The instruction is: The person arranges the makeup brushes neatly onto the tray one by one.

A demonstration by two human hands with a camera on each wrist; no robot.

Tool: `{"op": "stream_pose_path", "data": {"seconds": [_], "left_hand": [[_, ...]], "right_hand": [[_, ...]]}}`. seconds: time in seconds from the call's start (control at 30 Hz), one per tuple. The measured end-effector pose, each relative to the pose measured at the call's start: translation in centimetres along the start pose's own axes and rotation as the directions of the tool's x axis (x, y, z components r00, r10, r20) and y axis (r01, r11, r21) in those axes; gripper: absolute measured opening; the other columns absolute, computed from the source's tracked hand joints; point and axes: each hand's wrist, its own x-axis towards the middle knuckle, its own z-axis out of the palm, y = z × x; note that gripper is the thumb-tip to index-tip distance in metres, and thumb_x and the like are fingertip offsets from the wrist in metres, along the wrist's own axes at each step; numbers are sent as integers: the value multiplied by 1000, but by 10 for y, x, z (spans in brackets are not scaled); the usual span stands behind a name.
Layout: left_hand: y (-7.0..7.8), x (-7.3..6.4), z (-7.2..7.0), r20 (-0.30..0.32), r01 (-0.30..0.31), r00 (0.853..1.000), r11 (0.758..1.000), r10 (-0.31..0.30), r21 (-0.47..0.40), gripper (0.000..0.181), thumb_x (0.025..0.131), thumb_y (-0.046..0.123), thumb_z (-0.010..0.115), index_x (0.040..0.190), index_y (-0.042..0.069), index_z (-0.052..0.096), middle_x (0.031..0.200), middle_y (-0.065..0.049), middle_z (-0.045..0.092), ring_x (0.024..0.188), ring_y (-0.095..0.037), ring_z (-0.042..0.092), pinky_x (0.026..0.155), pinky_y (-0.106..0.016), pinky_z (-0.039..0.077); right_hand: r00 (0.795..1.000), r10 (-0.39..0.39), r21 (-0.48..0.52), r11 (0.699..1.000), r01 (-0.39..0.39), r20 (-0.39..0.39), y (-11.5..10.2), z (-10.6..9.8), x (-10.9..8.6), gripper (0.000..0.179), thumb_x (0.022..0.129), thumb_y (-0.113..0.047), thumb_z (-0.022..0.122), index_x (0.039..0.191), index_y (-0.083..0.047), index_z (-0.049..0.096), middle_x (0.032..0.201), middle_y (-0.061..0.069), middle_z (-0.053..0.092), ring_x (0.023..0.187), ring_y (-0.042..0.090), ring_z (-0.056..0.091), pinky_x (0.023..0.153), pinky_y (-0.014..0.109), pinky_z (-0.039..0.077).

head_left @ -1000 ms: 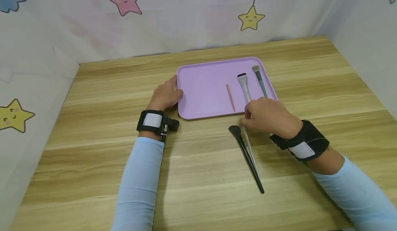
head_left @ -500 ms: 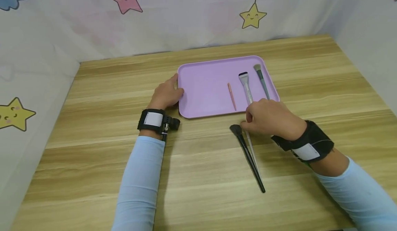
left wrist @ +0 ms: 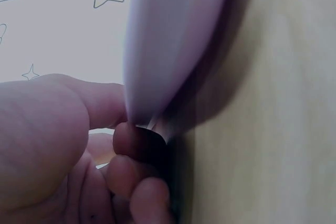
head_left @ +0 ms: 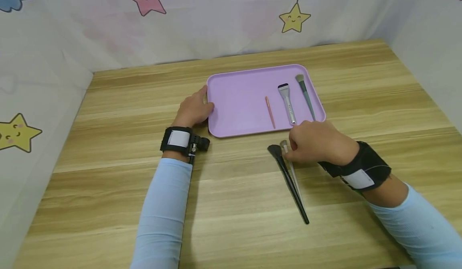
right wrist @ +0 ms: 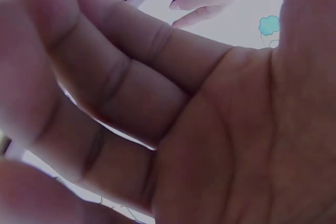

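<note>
On the table lies a lilac tray (head_left: 238, 100). My left hand (head_left: 193, 109) grips its left rim; in the left wrist view the thumb lies at one face of the tray (left wrist: 168, 40), fingers at the other. Inside the tray, toward the right, lie a thin pink stick-like brush (head_left: 270, 112), a flat silver-handled makeup brush (head_left: 288, 106) and a green-handled makeup brush (head_left: 306, 98). My right hand (head_left: 314, 142) hovers at the tray's front right edge with loosely bent fingers. In the right wrist view its palm (right wrist: 210, 150) is bare.
A black fan-shaped makeup brush (head_left: 288, 183) and a slim brush with a pale handle (head_left: 293, 176) lie close together in front of the tray, the slim one partly beneath my right hand in view. A white star-printed curtain (head_left: 216, 28) stands behind the table.
My right hand has drawn back slightly to the right, uncovering the silver brush's handle end in the tray and the slim brush's head on the table. My left hand stays at the rim.
</note>
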Motion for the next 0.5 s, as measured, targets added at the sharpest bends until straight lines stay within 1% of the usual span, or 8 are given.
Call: {"op": "stream_pose_path", "data": {"seconds": [0.13,0.27,0.5], "left_hand": [[0,0,0,-2,-2,1000,1000,2,-2,71,100,27,47,163,13,17,161,-11,31,124,-33,45,86,-42,41],[0,1,0,-2,-3,1000,1000,3,1,71,100,27,47,163,13,17,161,-11,31,125,-33,44,91,-43,40],[-1,2,2,-5,-7,1000,1000,6,-2,71,100,27,47,163,13,18,158,-12,36,120,-33,48,83,-41,41]], "right_hand": [[1000,-19,-8,1000,19,3,0,0,0,27,82,-34,73,61,-20,63,61,-7,56,57,14,52,48,33,39],[1000,-25,-18,1000,25,13,-1,0,-1,26,80,-33,72,59,-21,62,60,-8,55,56,13,51,46,32,37],[999,-40,-29,999,41,37,-1,2,-1,33,76,-31,73,51,-21,53,51,-11,44,49,10,43,42,28,29]]}}
